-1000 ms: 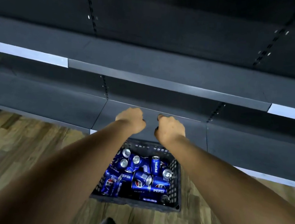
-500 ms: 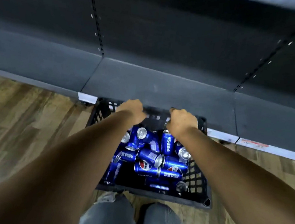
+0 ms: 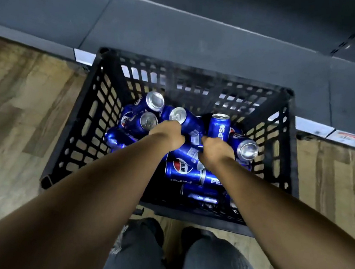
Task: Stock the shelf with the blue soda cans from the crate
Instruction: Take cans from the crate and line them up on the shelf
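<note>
A black plastic crate [image 3: 80, 127] stands on the floor against the bottom shelf [image 3: 205, 38], which is dark grey and bare. Several blue soda cans [image 3: 189, 173] lie jumbled inside it, and one [image 3: 219, 129] stands upright at the back. Both my hands are down among the cans. My left hand [image 3: 167, 134] is curled around a tilted can [image 3: 187, 121] whose silver top points up. My right hand [image 3: 214, 150] is closed over a can lying between the two hands [image 3: 192, 152]. Its fingers are hidden behind the back of the hand.
Wooden floor [image 3: 19, 116] runs on both sides of the crate. My knees in grey jeans [image 3: 212, 268] and dark shoes [image 3: 152, 226] are just in front of the crate. A white price strip [image 3: 312, 127] edges the shelf front.
I have crouched down, so the view has dropped from the upper shelves to the crate. Both hands have moved from the crate's far rim down onto the cans.
</note>
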